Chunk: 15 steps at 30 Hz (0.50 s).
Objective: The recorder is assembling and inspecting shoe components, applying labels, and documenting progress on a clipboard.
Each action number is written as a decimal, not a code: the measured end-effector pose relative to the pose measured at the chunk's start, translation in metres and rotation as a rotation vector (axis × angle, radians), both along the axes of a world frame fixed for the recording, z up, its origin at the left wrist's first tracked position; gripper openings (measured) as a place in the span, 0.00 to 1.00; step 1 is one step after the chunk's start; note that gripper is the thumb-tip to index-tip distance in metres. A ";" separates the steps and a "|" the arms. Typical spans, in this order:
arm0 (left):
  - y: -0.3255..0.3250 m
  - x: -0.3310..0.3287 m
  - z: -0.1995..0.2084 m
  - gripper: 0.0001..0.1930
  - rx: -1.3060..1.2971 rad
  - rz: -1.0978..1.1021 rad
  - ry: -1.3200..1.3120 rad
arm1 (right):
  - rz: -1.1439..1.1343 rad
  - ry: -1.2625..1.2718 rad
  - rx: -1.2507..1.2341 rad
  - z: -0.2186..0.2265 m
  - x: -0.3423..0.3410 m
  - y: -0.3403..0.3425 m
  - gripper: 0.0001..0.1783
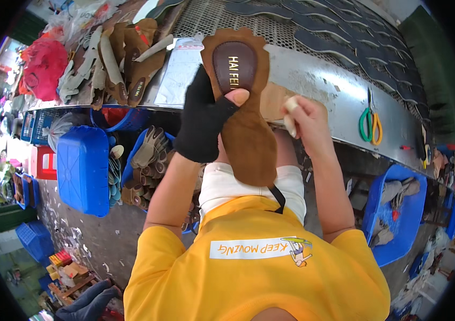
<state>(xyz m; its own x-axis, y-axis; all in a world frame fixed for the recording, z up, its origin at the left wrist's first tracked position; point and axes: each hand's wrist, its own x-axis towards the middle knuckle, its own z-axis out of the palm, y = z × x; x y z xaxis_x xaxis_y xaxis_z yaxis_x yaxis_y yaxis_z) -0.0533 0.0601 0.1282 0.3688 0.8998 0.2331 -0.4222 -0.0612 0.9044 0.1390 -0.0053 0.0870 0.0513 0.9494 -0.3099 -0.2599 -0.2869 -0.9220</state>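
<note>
My left hand (201, 120), in a black fingerless glove, is closed around a brown suede-like shoe insole (251, 144) and holds it upright above my lap. My thumb presses on its face, just below a dark oval heel pad (234, 64) with gold lettering. The insole's upper edge is scalloped. My right hand (309, 120) is apart from the insole, just to its right, with fingers curled and pale covers on the thumb and a fingertip. Nothing shows between those fingers. A tan board (274, 101) lies on the bench behind the insole.
Scissors (370, 125) with green and orange handles lie on the metal bench edge (334, 80). Dark soles (340, 35) cover the mesh beyond. Brown leather pieces (131, 53) are heaped at left. Blue crates (83, 171) stand below left, and a blue bin (399, 214) at right.
</note>
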 end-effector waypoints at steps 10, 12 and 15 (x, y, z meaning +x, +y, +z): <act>-0.005 0.020 -0.021 0.28 -0.174 -0.015 -0.146 | -0.247 -0.235 0.507 0.043 -0.041 0.008 0.10; -0.005 0.023 -0.023 0.28 -0.157 -0.004 -0.146 | -0.269 -0.273 0.573 0.041 -0.042 0.009 0.10; -0.007 0.027 -0.026 0.27 -0.132 0.024 -0.133 | -0.263 -0.179 0.574 0.039 -0.039 0.011 0.06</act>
<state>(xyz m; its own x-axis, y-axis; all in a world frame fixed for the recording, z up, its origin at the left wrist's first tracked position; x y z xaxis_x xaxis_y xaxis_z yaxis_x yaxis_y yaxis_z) -0.0261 0.0527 0.1019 0.3208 0.9339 0.1580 -0.5384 0.0426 0.8416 0.0997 0.0053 0.1263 0.3080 0.9101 0.2774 -0.0821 0.3159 -0.9452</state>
